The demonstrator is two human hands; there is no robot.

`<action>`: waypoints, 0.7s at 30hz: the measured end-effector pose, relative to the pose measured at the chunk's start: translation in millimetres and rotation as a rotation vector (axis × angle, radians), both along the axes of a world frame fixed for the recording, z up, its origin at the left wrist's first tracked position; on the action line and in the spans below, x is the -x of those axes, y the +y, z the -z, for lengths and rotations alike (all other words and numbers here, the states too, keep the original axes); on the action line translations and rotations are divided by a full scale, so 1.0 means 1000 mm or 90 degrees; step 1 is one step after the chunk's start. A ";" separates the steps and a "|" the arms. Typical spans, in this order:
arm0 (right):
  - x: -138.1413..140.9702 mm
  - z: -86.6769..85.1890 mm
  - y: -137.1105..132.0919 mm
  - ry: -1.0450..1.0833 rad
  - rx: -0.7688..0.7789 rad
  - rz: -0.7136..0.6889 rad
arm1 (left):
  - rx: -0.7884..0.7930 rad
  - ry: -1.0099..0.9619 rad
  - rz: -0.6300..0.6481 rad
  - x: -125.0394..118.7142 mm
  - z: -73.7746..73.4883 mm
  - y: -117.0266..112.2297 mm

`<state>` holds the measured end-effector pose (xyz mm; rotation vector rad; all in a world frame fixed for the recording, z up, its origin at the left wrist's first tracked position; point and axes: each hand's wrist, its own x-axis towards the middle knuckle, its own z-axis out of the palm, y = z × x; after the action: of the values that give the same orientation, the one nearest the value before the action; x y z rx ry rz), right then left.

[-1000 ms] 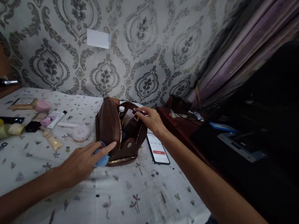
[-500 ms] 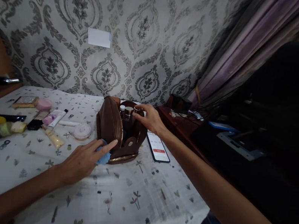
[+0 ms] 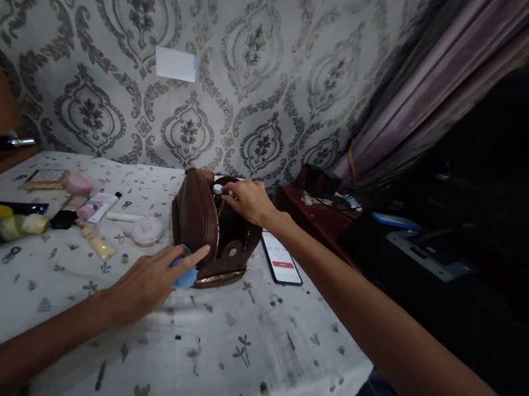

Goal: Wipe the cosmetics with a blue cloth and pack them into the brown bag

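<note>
A brown makeup bag [image 3: 198, 214] stands unzipped on the table, its mouth gaping to the right. My left hand [image 3: 151, 282] is closed on a light blue crumpled cloth [image 3: 187, 278], with the index finger stretched against the bag's front. Over the bag's mouth, my right hand [image 3: 248, 201] has its fingers bent down inside, beside a white-capped bottle [image 3: 218, 189]. The fingers look closed, but whatever is under them is hidden. To the right of the bag lies a phone [image 3: 281, 259] with its screen lit.
Left of the bag lie a round compact [image 3: 146, 231], a cream tube [image 3: 97, 242], a pink sponge [image 3: 79, 183], a palette [image 3: 44, 179] and several other cosmetics. A patterned white cloth [image 3: 216, 366] covers the table. Dark speakers [image 3: 318, 181] sit at the back right.
My right hand has shifted left over the bag's mouth and now covers the metallic caps that showed before. My left hand and the blue cloth have stayed in place.
</note>
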<state>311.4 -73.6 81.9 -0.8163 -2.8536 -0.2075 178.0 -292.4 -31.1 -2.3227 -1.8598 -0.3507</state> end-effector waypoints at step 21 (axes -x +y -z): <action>-0.028 0.040 0.019 0.178 0.026 0.005 | -0.013 -0.018 0.010 0.003 0.003 0.000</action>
<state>339.1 -54.2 41.6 -0.7953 -2.6001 -0.0319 175.0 -292.0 -34.1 -2.3323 -1.8417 -0.4048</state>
